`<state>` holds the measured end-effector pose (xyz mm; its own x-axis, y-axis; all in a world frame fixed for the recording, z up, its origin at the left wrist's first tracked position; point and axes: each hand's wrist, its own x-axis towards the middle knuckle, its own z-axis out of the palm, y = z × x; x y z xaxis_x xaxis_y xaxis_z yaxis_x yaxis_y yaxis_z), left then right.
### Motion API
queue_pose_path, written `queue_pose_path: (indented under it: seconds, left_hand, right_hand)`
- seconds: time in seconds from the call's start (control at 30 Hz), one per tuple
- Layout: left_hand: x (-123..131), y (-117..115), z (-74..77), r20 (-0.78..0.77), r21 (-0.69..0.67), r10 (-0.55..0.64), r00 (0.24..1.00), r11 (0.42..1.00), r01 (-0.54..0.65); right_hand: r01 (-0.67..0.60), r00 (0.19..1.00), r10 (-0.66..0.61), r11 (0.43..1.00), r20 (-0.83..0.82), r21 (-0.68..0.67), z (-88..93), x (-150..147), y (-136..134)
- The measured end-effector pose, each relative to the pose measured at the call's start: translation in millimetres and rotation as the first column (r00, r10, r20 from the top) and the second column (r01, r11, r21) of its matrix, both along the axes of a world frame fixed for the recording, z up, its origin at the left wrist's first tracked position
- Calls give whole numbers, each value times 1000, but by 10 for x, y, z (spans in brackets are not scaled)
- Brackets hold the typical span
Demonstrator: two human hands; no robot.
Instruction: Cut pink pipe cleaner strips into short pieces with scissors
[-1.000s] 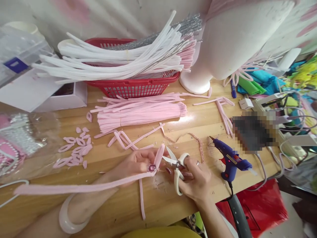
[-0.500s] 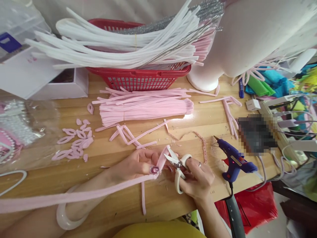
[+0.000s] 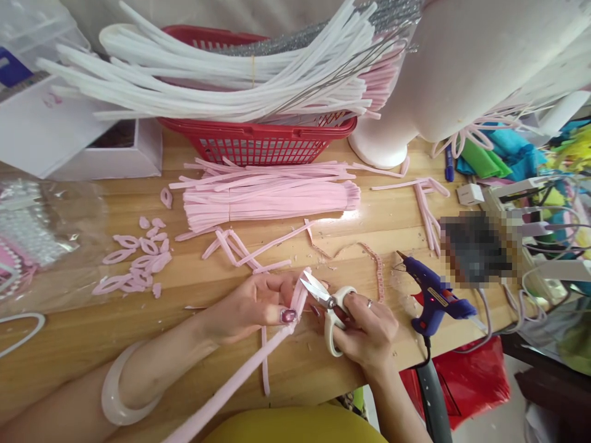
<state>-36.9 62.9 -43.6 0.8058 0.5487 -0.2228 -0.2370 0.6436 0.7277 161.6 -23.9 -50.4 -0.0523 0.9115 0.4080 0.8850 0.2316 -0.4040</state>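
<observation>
Between thumb and fingers, my left hand [image 3: 263, 307] pinches a pink pipe cleaner [image 3: 240, 376] near a bend. Its short end stands up above the thumb, while the long tail hangs down toward the bottom edge. My right hand [image 3: 369, 332] is closed around the cream handles of small scissors [image 3: 333, 303]. Their blades, nearly together, lie against the upper part of the short pink end; whether fibre sits between them I cannot tell. A bundle of pink pipe cleaners [image 3: 272, 203] lies beyond both hands. Small pink loops and leaf-shaped pieces [image 3: 143, 261] are scattered to the left.
Behind the bundle stands a red basket [image 3: 263, 147] topped with white pipe cleaners [image 3: 221, 92]. A blue glue gun [image 3: 434, 292] with a lit red light rests right of my hands. Farther right are a power strip [image 3: 512, 215] and cables. A white stand [image 3: 383, 144] is at the back.
The pipe cleaner's long tail has swung from the left edge down to the bottom edge. The scissor blades have drawn closer together and shifted slightly left at the short end.
</observation>
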Motion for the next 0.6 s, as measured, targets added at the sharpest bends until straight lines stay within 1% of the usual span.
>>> queue_pose_path:
  seconds: [0.07,0.13,0.2,0.23,0.27,0.3,0.4,0.43,0.5,0.6]
  left_hand:
    - [3,2,-6,30,-63,-17,999,998,19]
    - [-4,4,-32,65,-127,-17,998,992,26]
    - [-16,6,-62,81,-166,7,997,986,7]
    - [-20,7,-73,71,-167,29,997,986,-16]
    - [-21,7,-79,42,-151,56,998,987,-49]
    - [-19,5,-78,-3,-121,88,996,989,-88]
    - [11,-14,-43,-130,1,199,971,980,-201]
    - [26,-25,-27,-149,36,227,962,974,-224]
    - [54,-48,-3,-164,90,251,954,967,-239]
    - [81,-65,2,-180,123,239,954,968,-219]
  right_hand:
    - [-1,1000,1,1000,20,-3,9,5,0]
    - [12,1000,-12,1000,-20,-7,19,7,-3]
    - [48,987,-56,997,-153,-58,32,13,-12]
    - [69,964,-93,992,-248,-104,42,19,-16]
    - [88,925,-139,984,-354,-156,57,24,-16]
    - [98,869,-185,974,-459,-207,76,26,-12]
    - [33,654,-259,949,-711,-315,160,-18,40]
    - [-4,588,-276,939,-760,-344,190,-55,69]
    - [-65,499,-324,911,-804,-407,241,-157,134]
    - [-116,425,-389,872,-817,-476,263,-322,215]
